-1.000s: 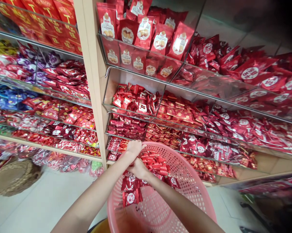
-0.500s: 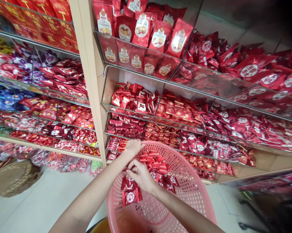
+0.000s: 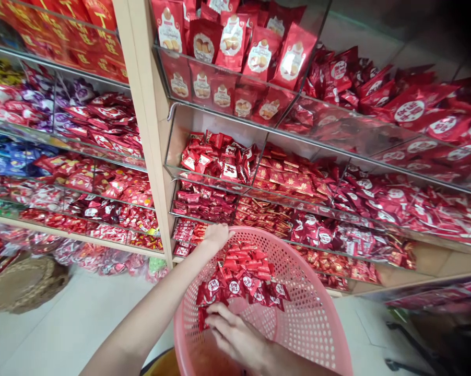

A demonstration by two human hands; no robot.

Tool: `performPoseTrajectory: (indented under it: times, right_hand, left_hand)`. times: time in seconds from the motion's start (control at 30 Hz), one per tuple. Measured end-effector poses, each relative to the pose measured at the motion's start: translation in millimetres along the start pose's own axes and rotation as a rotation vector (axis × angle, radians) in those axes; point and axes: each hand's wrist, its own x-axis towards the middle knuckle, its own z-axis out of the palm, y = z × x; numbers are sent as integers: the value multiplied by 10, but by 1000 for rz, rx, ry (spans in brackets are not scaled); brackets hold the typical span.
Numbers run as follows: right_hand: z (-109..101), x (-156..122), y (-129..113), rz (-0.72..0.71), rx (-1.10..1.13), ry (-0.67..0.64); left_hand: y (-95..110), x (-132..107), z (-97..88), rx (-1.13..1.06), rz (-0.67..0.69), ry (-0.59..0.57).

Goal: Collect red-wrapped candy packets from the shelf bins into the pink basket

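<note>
My left hand (image 3: 216, 235) grips the far rim of a pink perforated basket (image 3: 309, 324) held in front of me, fingers curled over the edge. Inside the basket lies a heap of red-wrapped sweets (image 3: 243, 277), some with round white labels. My right hand (image 3: 235, 334) reaches down inside the basket near its bottom, fingers bent on a dark red packet at the heap's lower left edge; what it holds is partly hidden.
Clear plastic shelf bins (image 3: 215, 162) full of red sweet packets fill the wall ahead. A wooden upright (image 3: 147, 130) divides them from more bins (image 3: 82, 146) on the left. A woven basket (image 3: 22, 284) sits on the pale floor at left.
My right hand has slid down from the top of the heap, beside my left hand, to the basket's bottom. More white-labelled packets now show on the heap. The left hand stays on the rim.
</note>
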Motion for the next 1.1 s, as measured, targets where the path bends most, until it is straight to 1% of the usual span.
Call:
performPoseTrajectory:
  times: [0.1,0.3,0.43,0.5,0.63,0.7,0.87,0.97,1.1]
  right_hand:
    - [35,49,32,20,30,2]
    - [83,60,18,2,125,-13]
    - [32,-1,-29,12,151,-3]
    - [-20,-40,-23,44,130,25]
    - [-97,-107,92,203,-7,125]
    - [-105,-112,175,226,-114,133]
    - [-45,-4,292,148,-369,27]
    - [28,76,289,101,-426,-30]
    - [110,152,253,68,-472,-34]
  left_hand:
    - [3,-12,-3,3,-1,8]
    - [6,-15,-7,3,-7,5]
    - [12,-12,-4,5,-7,2]
    - [13,-8,2,5,-9,1]
    - [8,7,23,6,-15,0]
    - [4,14,34,6,-16,0]
    - [-4,23,52,7,-16,-1]
    - [-6,20,54,10,-18,6]
    - [-5,10,50,10,-20,15]
